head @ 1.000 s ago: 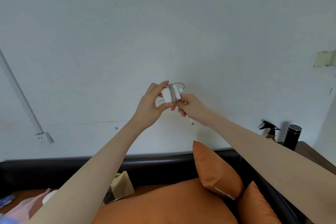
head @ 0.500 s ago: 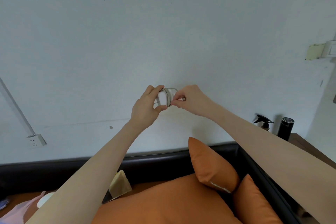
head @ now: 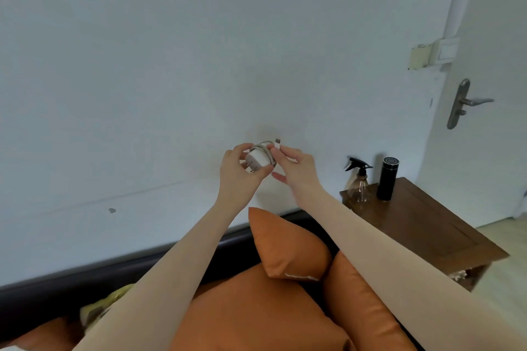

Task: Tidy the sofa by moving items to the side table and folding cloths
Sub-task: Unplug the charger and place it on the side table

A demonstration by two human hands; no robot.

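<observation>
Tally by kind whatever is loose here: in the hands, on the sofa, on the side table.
Charger with wound cable, held by left hand and right hand: 1
Orange cushions: 3
Spray bottle: 1
Black flask: 1
Yellowish item, unclear: 1
Total: 7

The side table (head: 427,225) has bare top in front of the spray bottle (head: 360,182) and flask (head: 387,178).

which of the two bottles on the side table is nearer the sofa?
The clear amber-tinted spray bottle with the black trigger head, at the wooden side table's corner by the sofa. The matte black cylindrical flask stands beside it, on the door side.
</observation>
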